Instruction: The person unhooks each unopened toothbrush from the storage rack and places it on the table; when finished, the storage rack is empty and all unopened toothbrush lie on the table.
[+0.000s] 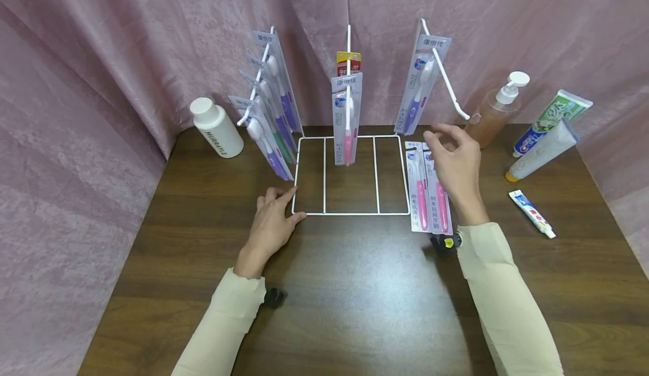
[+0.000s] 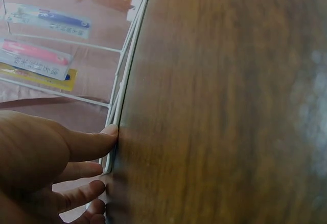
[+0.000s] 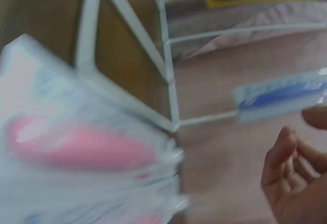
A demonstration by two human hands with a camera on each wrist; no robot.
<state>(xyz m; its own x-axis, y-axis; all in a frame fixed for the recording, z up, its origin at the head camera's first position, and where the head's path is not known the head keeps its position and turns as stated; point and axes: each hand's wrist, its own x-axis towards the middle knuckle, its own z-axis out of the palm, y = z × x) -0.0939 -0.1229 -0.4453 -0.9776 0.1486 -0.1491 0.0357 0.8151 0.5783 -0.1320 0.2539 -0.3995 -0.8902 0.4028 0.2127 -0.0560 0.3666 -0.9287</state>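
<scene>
At the front left corner of the white rack [image 1: 352, 214], the person's left hand [image 1: 271, 224] rests with fingers loosely extended, thumb against the wire, gripping nothing that I can see; across from it, the right hand [image 1: 456, 159] hangs in the air with thumb and fingers bent and a gap between them, nothing in its hold. Just under the right hand lie two pink toothbrushes [image 1: 422, 195] in clear packs, side by side on the table [image 1: 355, 286], close by the rack's right edge; the right wrist view blurs them. The rack itself stands on the table before the curtain [image 1: 152, 54]; on its right prong [image 1: 448, 85] hangs one purple toothbrush [image 1: 413, 108], on the middle one a pink toothbrush [image 1: 347, 139] in front of a yellow-topped pack [image 1: 349, 56], and on the left a row of packs, purple and green handles showing. To the left of the rack stands a white bottle [image 1: 218, 131]; to the right are a pump bottle [image 1: 489, 116], a green tube [image 1: 552, 116] and a white tube [image 1: 542, 151], with a small tube [image 1: 532, 213] lying nearer.
</scene>
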